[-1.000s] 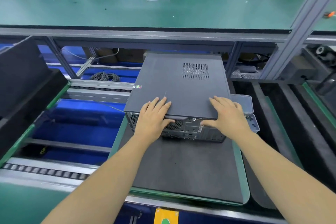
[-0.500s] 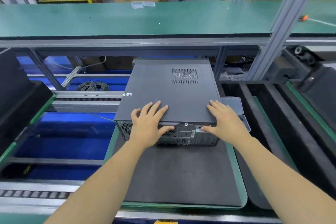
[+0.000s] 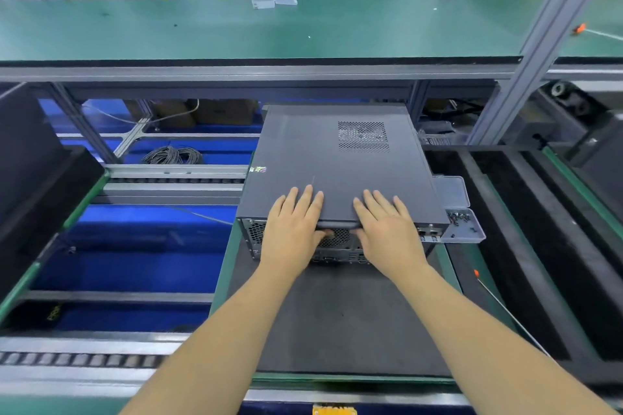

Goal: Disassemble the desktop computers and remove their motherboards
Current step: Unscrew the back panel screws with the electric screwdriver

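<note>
— So, what does the desktop computer (image 3: pixel 337 165) look like?

— It lies on its side, a dark grey metal case with a flat side panel facing up. A perforated vent grille (image 3: pixel 363 136) sits toward the panel's far right, and a small colourful sticker (image 3: pixel 257 169) marks its left edge. The near end shows the rear face, with mesh and ports.

— And the hands?

— Both arms reach forward from the near edge. The left hand (image 3: pixel 292 229) lies flat on the near edge of the panel, fingers straight and pointing away, thumb curled under the panel's lip at the rear face. The right hand (image 3: pixel 387 229) mirrors it just beside, fingers spread on top and thumb tucked below the same edge. Each hand grips the panel's near edge between fingers and thumb.

— Where is the computer relative to them?

— It stretches away from the hands, far of the wrists, resting on a dark mat on a green-edged pallet (image 3: pixel 224 263). The hands are close together at the middle of its near end. A clear plastic box (image 3: pixel 463 226) holding small screws sits touching the case's right near corner, right of the right hand.
</note>
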A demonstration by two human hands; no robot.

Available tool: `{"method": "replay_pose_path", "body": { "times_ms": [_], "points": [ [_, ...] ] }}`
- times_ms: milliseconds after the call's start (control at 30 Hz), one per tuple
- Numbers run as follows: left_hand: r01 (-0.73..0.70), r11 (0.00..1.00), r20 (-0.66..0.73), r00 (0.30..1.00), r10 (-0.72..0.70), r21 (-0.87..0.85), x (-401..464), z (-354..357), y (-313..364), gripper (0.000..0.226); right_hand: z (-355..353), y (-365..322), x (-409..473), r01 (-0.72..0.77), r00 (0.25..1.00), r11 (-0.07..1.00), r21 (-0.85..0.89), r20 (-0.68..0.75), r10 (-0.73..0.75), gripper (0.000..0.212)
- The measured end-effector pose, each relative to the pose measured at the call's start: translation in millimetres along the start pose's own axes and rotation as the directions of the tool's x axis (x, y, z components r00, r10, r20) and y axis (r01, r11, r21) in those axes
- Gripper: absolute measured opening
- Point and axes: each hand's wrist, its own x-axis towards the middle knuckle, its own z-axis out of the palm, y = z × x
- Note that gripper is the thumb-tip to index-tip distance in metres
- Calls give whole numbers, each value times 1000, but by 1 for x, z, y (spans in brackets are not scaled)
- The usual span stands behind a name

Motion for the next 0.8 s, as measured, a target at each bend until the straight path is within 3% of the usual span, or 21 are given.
{"method": "replay_pose_path", "body": {
  "times_ms": [267, 467, 667, 733, 800],
  "points": [
    [-1, 1000, -11, 1000, 0, -19, 4, 1, 9, 76, 7, 17, 2, 23, 995, 999, 26, -98, -20, 56],
    [-8, 996, 15, 1000, 9, -94, 9, -9, 2, 92, 3, 13, 8, -36, 999, 996, 84, -1, 36, 58],
    [-102, 959, -144, 987, 66, -263, -2, -13, -12, 44, -15, -11, 15, -114, 983, 984, 136, 162, 92, 64],
    [-148, 961, -290, 954, 77, -233, -24, -5, -14, 41, -16, -25, 8, -62, 994, 978, 202, 106, 41, 58],
    [-165, 970, -353, 931, 94, -178, -49, 3, -19, 43, -15, -44, -4, 64, 992, 976, 207, -123, -39, 40]
  ]
}}
